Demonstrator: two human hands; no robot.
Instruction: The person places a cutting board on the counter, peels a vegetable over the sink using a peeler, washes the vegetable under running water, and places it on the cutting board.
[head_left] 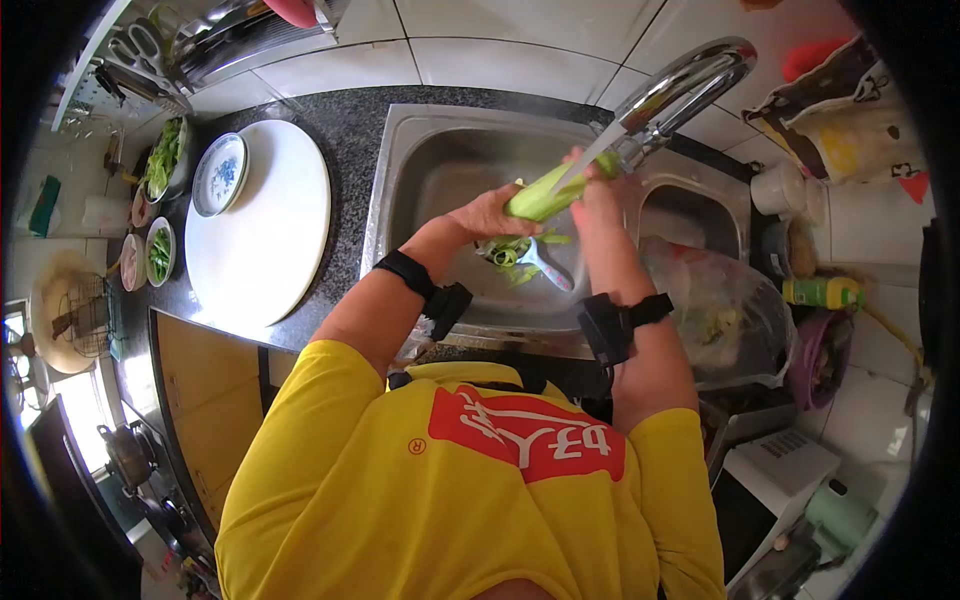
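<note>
A thick, pale green peeled stem, which looks like celtuce [548, 194], is held slantwise above the large sink basin [418, 170]. My left hand [484, 216] is wrapped round its lower left end. My right hand [600, 198] closes round the upper right end, close to the faucet [690, 90]. A stream of water runs from the spout onto the stem. Below my hands, a peeler [548, 266] with a light patterned handle lies on the basin floor among green peelings [512, 255]. Part of my right fingers is hidden behind the stem.
Left of the sink, a round white board [275, 225] bears a blue-patterned dish [219, 175]. Bowls of cut green vegetables [160, 250] stand beyond it. On the right are a smaller basin [690, 215], a clear plastic bag [720, 310] and a yellow-green bottle [822, 292].
</note>
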